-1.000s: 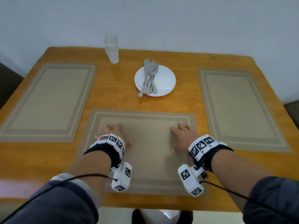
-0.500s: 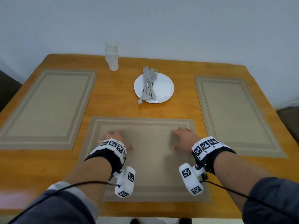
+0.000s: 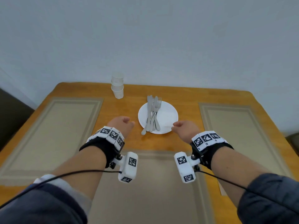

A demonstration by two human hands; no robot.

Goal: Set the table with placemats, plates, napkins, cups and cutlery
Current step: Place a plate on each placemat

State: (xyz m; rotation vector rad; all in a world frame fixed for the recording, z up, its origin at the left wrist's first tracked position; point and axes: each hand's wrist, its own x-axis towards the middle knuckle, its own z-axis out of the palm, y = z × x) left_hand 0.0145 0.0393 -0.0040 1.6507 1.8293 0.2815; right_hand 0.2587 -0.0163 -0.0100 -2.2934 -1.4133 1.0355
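Plate [image 3: 143, 114] with loose cutlery [image 3: 152, 116] on it sits near the tabletop's far edge, left hand [image 3: 121, 125] and right hand [image 3: 184, 128] flanking it, loosely curled, empty; I'd grab the stiff, breakable rim both sides and keep it level or that slick cutlery slides.

Three beige bordered mats lie flat: left mat [image 3: 53, 135], right mat [image 3: 237, 135], near mat [image 3: 153, 191]. White plate [image 3: 142, 110] mid-table carries cutlery [image 3: 152, 115] and napkin [image 3: 166, 116] (faint). Cups [image 3: 117, 87] stacked, far edge.
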